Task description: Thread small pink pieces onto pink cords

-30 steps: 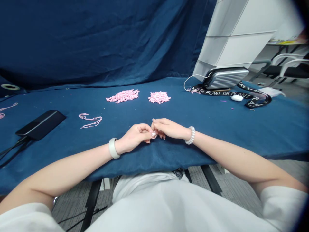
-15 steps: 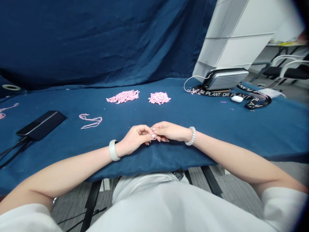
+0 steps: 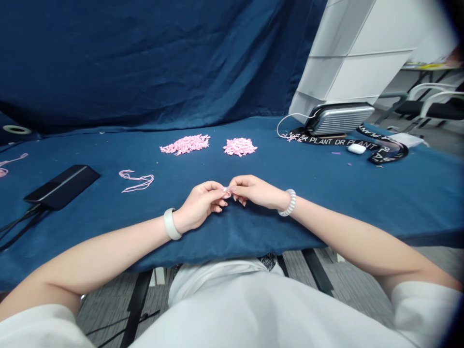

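Observation:
My left hand [image 3: 202,204] and my right hand [image 3: 256,191] meet above the near part of the blue-covered table, thumbs and fingertips pinched together. Something tiny and pale pinkish shows between the fingertips, too small and too covered to name. The left hand's lower fingers curl loosely beneath. Beyond the hands lie two heaps of small pink pieces, a wider heap [image 3: 185,144] on the left and a rounder heap [image 3: 239,147] on the right. Several loose strands of pink yarn [image 3: 137,181] rest on the cloth to the left of my hands.
A black box-shaped device [image 3: 62,186] with cables lies at left, near more pink yarn [image 3: 3,171]. At right are a ribbed silver case [image 3: 342,120], a black lettered strap [image 3: 322,140] and a white earbud case [image 3: 356,149]. Blue cloth [image 3: 152,63] hangs behind.
Both hands have risen slightly away from my body, still touching at the fingertips. The left hand's lower fingers have loosened a little. The pink heaps and yarn have stayed put.

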Available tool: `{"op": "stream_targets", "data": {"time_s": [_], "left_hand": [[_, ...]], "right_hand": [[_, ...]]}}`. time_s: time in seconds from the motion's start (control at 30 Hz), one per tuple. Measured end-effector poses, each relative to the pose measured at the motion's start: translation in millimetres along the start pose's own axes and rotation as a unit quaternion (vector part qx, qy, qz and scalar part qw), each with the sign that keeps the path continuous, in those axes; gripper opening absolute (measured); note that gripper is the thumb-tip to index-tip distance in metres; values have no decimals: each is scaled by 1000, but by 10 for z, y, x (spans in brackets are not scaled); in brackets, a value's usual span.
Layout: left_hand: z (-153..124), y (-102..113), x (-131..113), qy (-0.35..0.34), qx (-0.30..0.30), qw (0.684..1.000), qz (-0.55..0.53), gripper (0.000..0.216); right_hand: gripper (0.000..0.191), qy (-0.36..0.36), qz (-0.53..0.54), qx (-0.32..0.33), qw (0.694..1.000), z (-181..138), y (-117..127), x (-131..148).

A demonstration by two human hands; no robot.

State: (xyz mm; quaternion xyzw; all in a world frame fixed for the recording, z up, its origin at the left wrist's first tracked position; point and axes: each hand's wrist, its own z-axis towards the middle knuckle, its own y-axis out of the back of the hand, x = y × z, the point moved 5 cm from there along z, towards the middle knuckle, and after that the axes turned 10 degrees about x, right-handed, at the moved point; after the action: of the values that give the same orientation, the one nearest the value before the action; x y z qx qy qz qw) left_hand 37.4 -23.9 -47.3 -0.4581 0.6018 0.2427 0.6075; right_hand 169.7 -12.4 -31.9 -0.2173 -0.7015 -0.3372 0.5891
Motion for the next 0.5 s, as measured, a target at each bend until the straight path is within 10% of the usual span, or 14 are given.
{"op": "stream_targets", "data": {"time_s": [0.5], "left_hand": [[29,32,12,28,-22,998,-43,13]], "right_hand": [[15,111,-244,-204,941,-119,41,177]]}}
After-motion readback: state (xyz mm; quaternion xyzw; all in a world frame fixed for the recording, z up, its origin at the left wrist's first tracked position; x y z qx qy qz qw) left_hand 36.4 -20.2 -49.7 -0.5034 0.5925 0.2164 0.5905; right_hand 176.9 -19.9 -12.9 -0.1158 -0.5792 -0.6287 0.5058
